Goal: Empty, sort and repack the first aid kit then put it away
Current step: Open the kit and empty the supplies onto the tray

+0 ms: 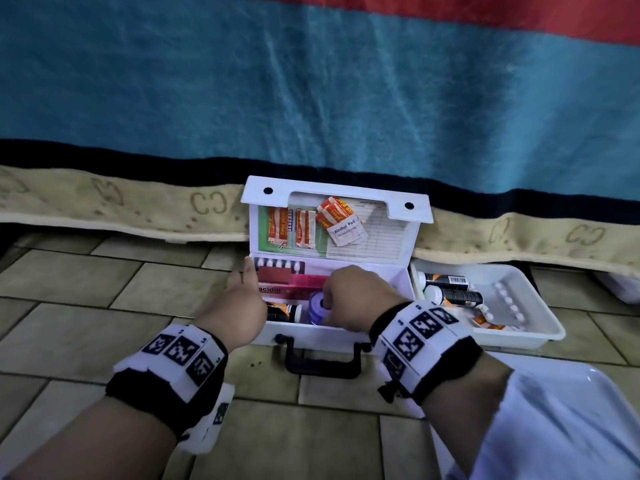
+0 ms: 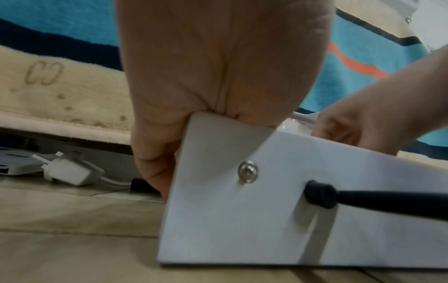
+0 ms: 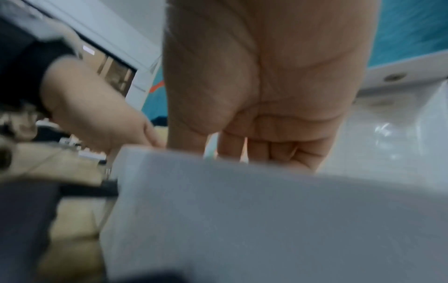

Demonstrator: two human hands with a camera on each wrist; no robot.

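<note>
The white first aid kit [image 1: 332, 336] stands open on the tiled floor, its lid [image 1: 346, 192] leaning back against a blanket. My left hand [image 1: 239, 303] grips the kit's front left corner [image 2: 242, 220], thumb down the side wall. My right hand [image 1: 353, 296] reaches inside and curls its fingers round a purple roll [image 1: 317, 304]. Also in the kit are a red box [image 1: 277, 291], a pink item [image 1: 308, 282] and a black-and-orange bottle [image 1: 282, 311]. Orange plaster sachets [image 1: 277, 225] and an alcohol pad [image 1: 346, 232] sit in the lid pocket. The right wrist view is blurred.
A white tray [image 1: 540, 327] right of the kit holds bottles [image 1: 446, 280] and a blister pack [image 1: 509, 303]. The kit's black handle [image 1: 322, 362] points toward me. A pale tray-like object [image 1: 571, 386] lies at the bottom right. A white plug [image 2: 70, 170] lies under the bed edge, left.
</note>
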